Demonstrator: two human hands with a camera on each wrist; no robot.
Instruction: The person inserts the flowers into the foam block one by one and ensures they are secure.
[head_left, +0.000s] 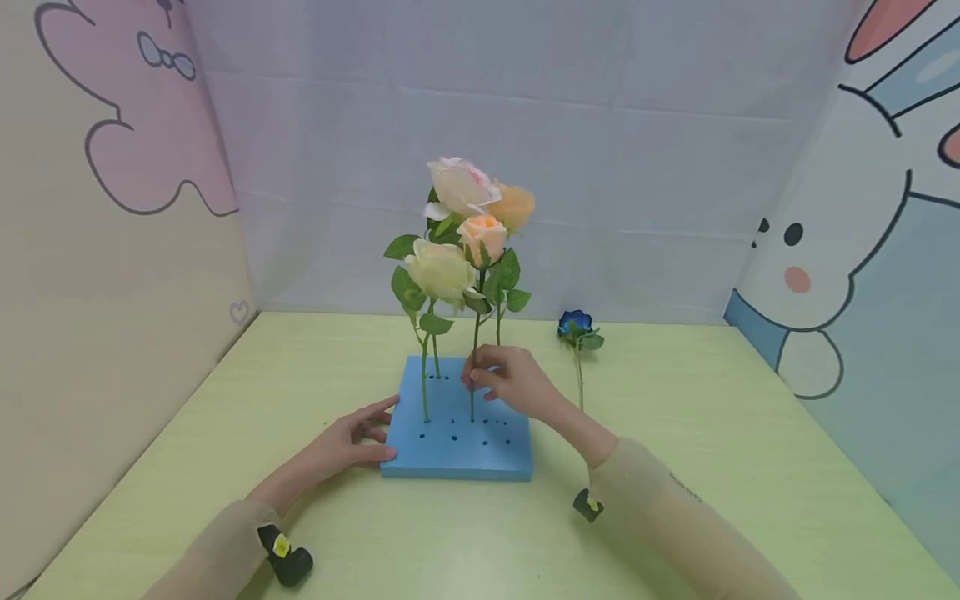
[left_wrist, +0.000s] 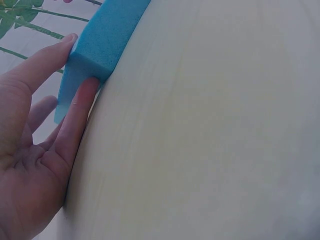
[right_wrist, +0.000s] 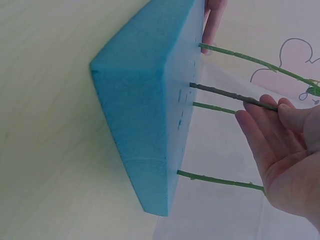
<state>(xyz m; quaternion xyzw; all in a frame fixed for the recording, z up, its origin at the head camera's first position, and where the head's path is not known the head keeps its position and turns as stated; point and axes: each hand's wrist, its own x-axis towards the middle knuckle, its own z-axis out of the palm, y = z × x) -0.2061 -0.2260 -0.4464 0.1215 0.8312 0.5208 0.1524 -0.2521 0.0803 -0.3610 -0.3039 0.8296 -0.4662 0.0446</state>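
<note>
A blue foam block point(head_left: 457, 462) dotted with small holes lies on the table. Upright in it stand a pale yellow rose point(head_left: 441, 271), a pink-white flower point(head_left: 460, 187), an orange flower point(head_left: 514, 206) and a peach rose point(head_left: 482, 237). My right hand point(head_left: 513, 379) pinches the peach rose's dark stem point(right_wrist: 222, 92) between thumb and fingers; in the right wrist view the stem's lower end meets the block. My left hand point(head_left: 345, 442) rests against the block's left edge, its fingers point(left_wrist: 82, 100) fairly straight and touching the foam.
A blue rose point(head_left: 575, 325) lies on the table to the right of the block, its stem running toward me beneath my right forearm. The pale green table point(head_left: 675, 392) ends at a white back curtain, between side walls with cartoon animals.
</note>
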